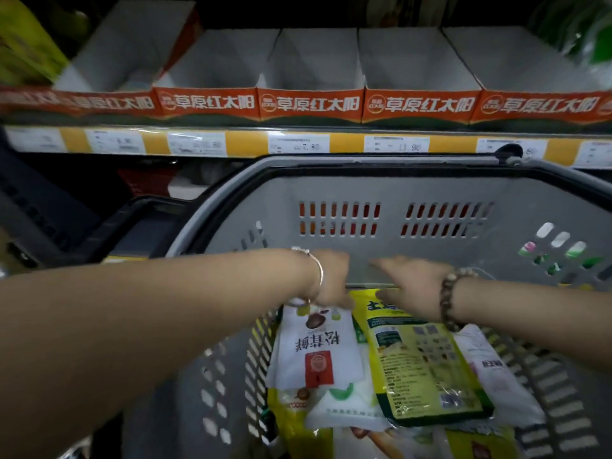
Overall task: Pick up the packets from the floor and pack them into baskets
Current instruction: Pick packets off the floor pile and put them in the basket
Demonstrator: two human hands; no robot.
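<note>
Plainly, both hands are down inside the grey basket [390, 250], over a heap of packets. The left hand [331, 279], a silver bangle [318, 270] on its wrist, sits at the top edge of the white packet [318, 352]. Its fingers point down behind that edge and are blurred, so I cannot tell whether they pinch the packet or only touch it. This packet lies upside down to the camera and reads 松茸鲜 in dark characters, with a brown mushroom picture near the hand and a red square label lower down.

The right hand [414, 289], wearing a beaded bracelet [447, 299], lies flat with straight fingers on the upper end of the yellow packet [420, 369], gripping nothing. That packet rests beside the white one and shows 土 among the dark green characters at its top. The block of small print and the barcode below cannot be read. Another white bag [493, 372] lies under its right side, and more yellow and white packets lie beneath, near the bottom of the view.

Behind the basket, a shelf holds a row of orange display cartons [311, 104], each printed 草原红太阳 in white. Under them runs a yellow price strip [245, 144] with white tags too blurred to read. A dark basket [132, 220] stands to the left.
</note>
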